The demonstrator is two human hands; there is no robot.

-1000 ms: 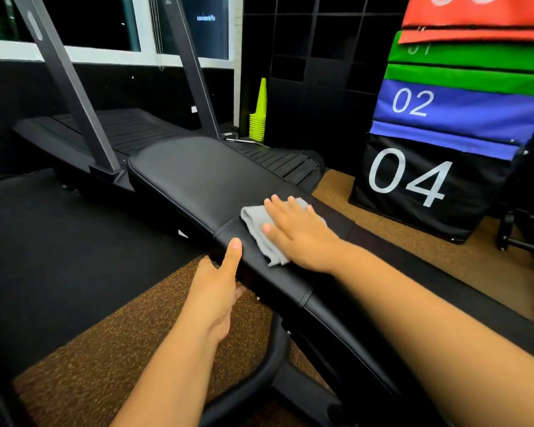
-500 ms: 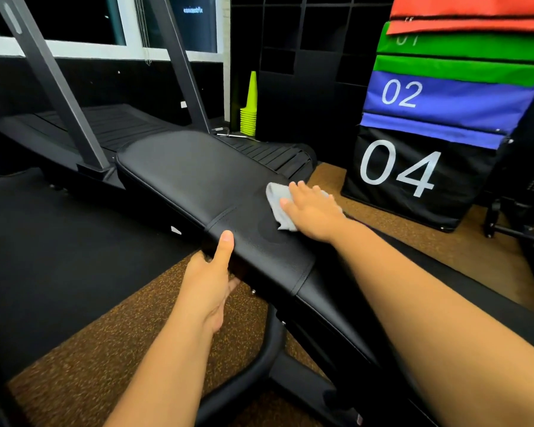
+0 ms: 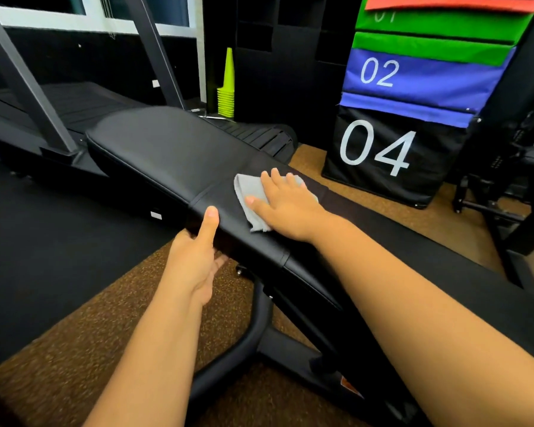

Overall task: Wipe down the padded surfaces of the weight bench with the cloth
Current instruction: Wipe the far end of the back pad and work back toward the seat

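The black padded weight bench (image 3: 161,149) runs from the lower right to the upper left of the head view. A grey cloth (image 3: 249,192) lies on the pad just past the seam between the two pad sections. My right hand (image 3: 285,206) presses flat on the cloth with straight fingers. My left hand (image 3: 198,257) grips the near edge of the pad, thumb on top and fingers hidden underneath.
A treadmill (image 3: 74,103) stands behind the bench at the left. Stacked soft plyo boxes (image 3: 413,118) marked 02 and 04 stand at the right, with a stack of yellow cones (image 3: 227,87) at the back. The bench's black frame (image 3: 259,328) stands on brown flooring.
My right hand slid the cloth across the pad away from me and then back toward the near side. My left hand kept its grip on the pad edge.
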